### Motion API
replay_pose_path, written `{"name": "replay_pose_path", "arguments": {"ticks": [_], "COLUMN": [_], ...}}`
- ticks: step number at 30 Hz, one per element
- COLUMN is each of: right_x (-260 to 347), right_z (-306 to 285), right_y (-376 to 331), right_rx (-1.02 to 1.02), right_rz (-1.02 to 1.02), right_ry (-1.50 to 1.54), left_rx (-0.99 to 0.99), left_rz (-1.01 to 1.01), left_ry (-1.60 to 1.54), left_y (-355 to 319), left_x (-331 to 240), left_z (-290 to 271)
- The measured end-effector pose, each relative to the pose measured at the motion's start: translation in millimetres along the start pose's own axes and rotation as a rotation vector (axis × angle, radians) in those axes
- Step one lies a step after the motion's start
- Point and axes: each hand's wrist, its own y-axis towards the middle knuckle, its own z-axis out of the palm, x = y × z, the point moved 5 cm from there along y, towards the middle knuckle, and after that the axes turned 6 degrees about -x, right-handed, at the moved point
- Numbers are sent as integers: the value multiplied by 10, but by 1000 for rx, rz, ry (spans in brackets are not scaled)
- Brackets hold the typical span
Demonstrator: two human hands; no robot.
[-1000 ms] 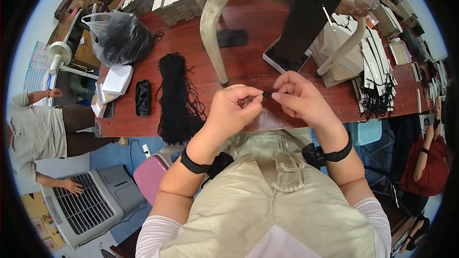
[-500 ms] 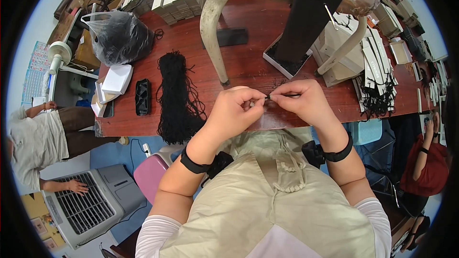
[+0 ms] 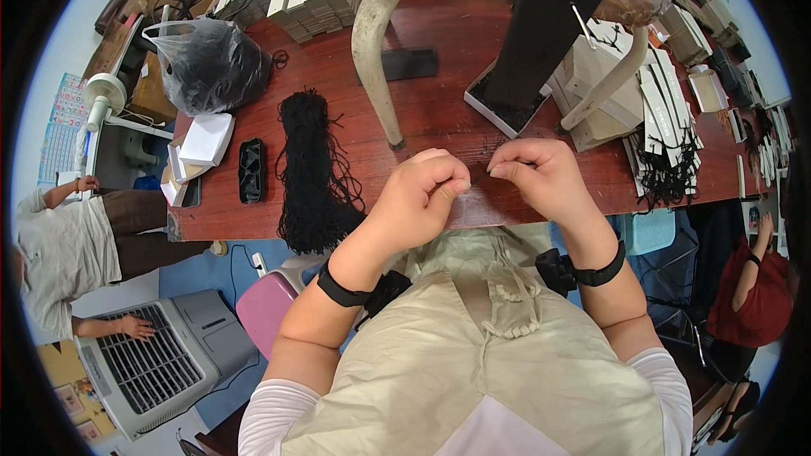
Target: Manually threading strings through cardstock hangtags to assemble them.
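Black string (image 3: 481, 171) is being pinched between both hands, just above the near edge of the red-brown worktop (image 3: 439, 110). Left hand (image 3: 422, 194) and right hand (image 3: 541, 177) are squeezing their fingers tight on it, close together, likely keeping the thin piece steady. A black string bundle (image 3: 308, 169) is lying nearby to the left.

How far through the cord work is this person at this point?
Looks done: flat pieces with black cords attached lie stacked at the right of the table. In hand: the left hand and right hand pinch a thin dark cord between them; its exact state is too small to tell. Left: a large bundle of loose black cords still lies at the left.
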Motion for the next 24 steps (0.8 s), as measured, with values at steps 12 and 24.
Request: {"name": "replay_pose_path", "arguments": {"ticks": [12,24], "right_x": [190,81], "right_z": [148,-1121], "right_y": [-110,-233], "right_rx": [115,-671], "right_rz": [-421,-262], "right_ry": [-498,-750], "left_rx": [-25,206], "left_rz": [-35,-682], "left_ry": [-242,-441], "left_y": [57,-138], "left_x": [59,498], "left_z": [184,327]}}
